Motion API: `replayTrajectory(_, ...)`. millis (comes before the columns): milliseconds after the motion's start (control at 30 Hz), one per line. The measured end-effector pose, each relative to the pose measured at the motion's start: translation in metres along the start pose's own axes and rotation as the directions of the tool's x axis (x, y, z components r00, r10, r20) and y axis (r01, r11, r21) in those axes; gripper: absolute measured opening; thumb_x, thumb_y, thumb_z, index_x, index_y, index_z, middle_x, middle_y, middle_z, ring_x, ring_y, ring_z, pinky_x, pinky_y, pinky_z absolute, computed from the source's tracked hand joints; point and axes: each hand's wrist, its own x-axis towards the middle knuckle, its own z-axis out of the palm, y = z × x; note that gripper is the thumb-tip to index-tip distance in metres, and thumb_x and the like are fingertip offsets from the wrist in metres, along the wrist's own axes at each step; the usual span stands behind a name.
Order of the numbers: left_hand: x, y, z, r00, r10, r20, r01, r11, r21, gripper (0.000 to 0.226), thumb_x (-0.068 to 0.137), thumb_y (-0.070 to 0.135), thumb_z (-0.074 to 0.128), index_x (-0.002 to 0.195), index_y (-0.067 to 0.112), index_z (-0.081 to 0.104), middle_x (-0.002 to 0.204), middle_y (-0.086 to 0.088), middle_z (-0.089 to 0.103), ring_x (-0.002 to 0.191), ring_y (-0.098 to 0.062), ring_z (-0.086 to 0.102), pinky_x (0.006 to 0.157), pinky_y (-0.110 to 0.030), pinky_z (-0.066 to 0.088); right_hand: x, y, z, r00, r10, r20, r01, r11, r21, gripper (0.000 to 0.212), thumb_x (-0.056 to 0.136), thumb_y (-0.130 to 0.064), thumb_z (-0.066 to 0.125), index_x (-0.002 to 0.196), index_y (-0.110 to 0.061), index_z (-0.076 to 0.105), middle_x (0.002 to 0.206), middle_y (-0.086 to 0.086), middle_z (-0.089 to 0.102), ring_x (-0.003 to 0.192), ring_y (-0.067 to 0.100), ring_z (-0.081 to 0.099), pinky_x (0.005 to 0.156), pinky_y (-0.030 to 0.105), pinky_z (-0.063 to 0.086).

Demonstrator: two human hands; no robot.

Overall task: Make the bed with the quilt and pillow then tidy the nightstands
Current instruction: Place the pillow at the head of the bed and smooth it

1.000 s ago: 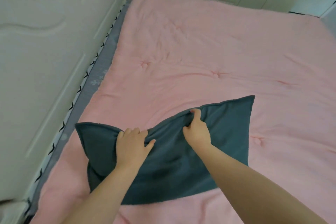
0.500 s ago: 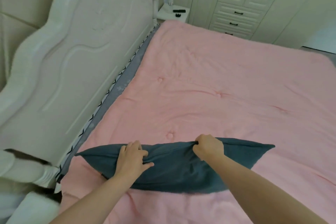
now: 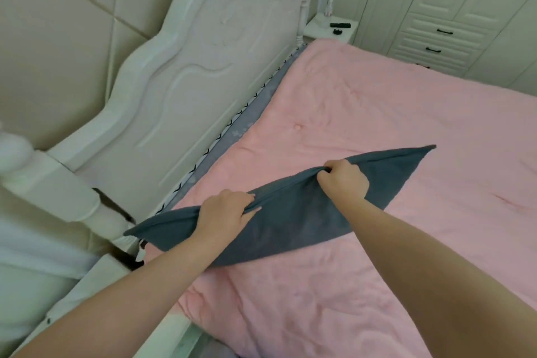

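Teal pillow (image 3: pixel 290 221) gripped by both hands, fingertips buried in fabric

Soft, even daylight fills my view, brighter toward the right of the frame. Shadows are faint; a weak one lies on the quilt (image 3: pixel 363 102) under my pillow (image 3: pixel 290 224). There is no glare. The wide lens bends the headboard (image 3: pixel 203 67) at upper left, and the lower left corner smears into pale blur.
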Motion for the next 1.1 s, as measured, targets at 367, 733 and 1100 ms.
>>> replayTrajectory(367,0.028,-0.067,-0.031,0.913,-0.394,-0.108,0.34,0.879,-0.335,0.04,0.094,0.055,0.045,0.07,0.025,0.056,0.054,0.007,0.047,0.054,-0.013,0.047,0.05,-0.029,0.032,0.065,-0.131,0.022,0.99,-0.097,-0.107,0.108,0.989,0.102,0.033,0.078,-0.014,0.045,0.094,-0.03,0.069,0.078,0.0,0.069,0.081,0.026,0.056,0.086,0.038,0.029)
replayTrajectory(733,0.119,-0.133,-0.021,0.823,-0.556,-0.115,0.312,0.612,-0.727,0.034,0.095,0.036,0.059,0.086,0.003,0.059,0.054,0.011,0.053,0.05,-0.014,0.044,0.049,-0.023,0.031,0.137,-0.177,0.129,0.972,0.186,-0.142,-0.127,0.929,0.348,0.067,0.092,-0.028,0.05,0.151,-0.031,0.018,0.127,0.002,0.055,0.117,0.024,0.051,0.106,0.046,0.034)
replayTrajectory(1100,0.171,-0.186,0.018,0.874,-0.479,-0.078,0.265,0.606,-0.75,0.037,0.09,0.03,0.066,0.084,-0.006,0.06,0.068,0.015,0.063,0.053,0.002,0.049,0.058,-0.014,0.036,0.087,-0.104,0.273,0.363,0.39,0.846,-0.924,0.271,0.271,0.085,0.083,-0.081,0.03,0.153,-0.033,0.018,0.16,-0.001,0.021,0.147,0.024,0.018,0.118,0.047,0.017)
